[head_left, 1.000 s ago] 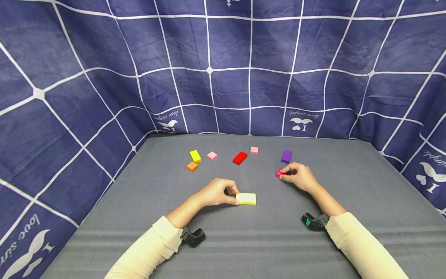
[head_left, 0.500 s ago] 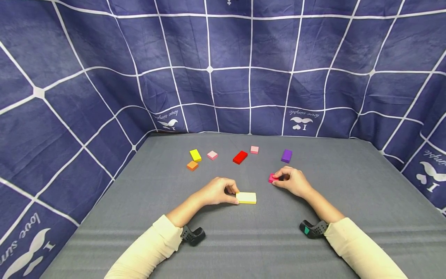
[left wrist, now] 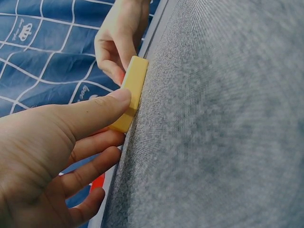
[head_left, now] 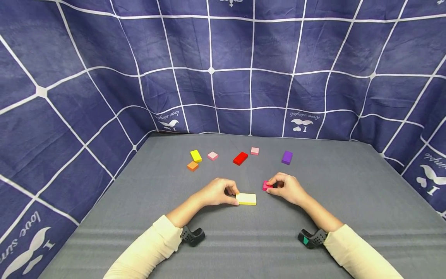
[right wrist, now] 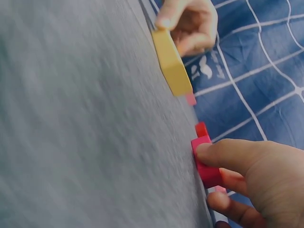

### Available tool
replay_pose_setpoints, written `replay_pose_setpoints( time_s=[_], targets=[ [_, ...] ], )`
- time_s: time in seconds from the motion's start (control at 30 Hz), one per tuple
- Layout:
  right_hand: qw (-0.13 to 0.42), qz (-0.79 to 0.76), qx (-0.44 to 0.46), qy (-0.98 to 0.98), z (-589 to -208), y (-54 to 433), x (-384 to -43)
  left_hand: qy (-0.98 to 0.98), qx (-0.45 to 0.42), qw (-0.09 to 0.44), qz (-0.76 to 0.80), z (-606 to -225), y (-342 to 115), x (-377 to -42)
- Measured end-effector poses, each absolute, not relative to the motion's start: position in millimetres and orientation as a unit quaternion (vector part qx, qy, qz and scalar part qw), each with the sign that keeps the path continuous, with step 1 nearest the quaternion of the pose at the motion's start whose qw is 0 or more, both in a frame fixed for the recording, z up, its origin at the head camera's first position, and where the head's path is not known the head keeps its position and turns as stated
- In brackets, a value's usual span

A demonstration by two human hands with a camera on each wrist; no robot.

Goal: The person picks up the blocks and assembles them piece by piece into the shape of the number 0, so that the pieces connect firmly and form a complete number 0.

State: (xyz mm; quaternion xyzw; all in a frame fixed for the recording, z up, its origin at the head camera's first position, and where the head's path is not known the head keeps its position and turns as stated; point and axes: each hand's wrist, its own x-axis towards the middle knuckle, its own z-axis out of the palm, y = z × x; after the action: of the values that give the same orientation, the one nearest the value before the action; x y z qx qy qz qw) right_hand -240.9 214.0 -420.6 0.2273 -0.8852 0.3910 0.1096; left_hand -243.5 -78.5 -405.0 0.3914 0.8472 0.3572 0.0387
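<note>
My left hand (head_left: 216, 192) pinches the left end of a pale yellow rectangular block (head_left: 246, 199) on the grey table, thumb in front and fingers behind. In the left wrist view the thumb presses the side of this yellow block (left wrist: 135, 80). My right hand (head_left: 287, 188) grips a small magenta block (head_left: 267, 185) between thumb and fingers, a short way right of the yellow block and slightly farther back. The right wrist view shows the thumb on the near face of the magenta block (right wrist: 205, 164), with a gap between the two blocks.
Farther back on the grey table (head_left: 334, 174) lie a bright yellow block (head_left: 196, 156), an orange block (head_left: 192, 166), two pink blocks, one left (head_left: 213, 155) and one right (head_left: 254, 150), a red block (head_left: 240, 158) and a purple block (head_left: 287, 157). A blue checked cloth (head_left: 230, 89) hangs behind.
My right hand has moved left and toward me with the magenta block, closing on the yellow block's right end. The left hand and its yellow block have stayed in place.
</note>
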Motion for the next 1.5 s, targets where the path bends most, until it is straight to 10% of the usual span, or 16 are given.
replay_pose_setpoints(
  time_s=[1.5],
  targets=[
    [0.091, 0.396, 0.307, -0.861, -423.7, 194.2, -225.2, 0.847, 0.403, 0.027, 0.345, -405.8, -75.8, -239.4]
  ],
)
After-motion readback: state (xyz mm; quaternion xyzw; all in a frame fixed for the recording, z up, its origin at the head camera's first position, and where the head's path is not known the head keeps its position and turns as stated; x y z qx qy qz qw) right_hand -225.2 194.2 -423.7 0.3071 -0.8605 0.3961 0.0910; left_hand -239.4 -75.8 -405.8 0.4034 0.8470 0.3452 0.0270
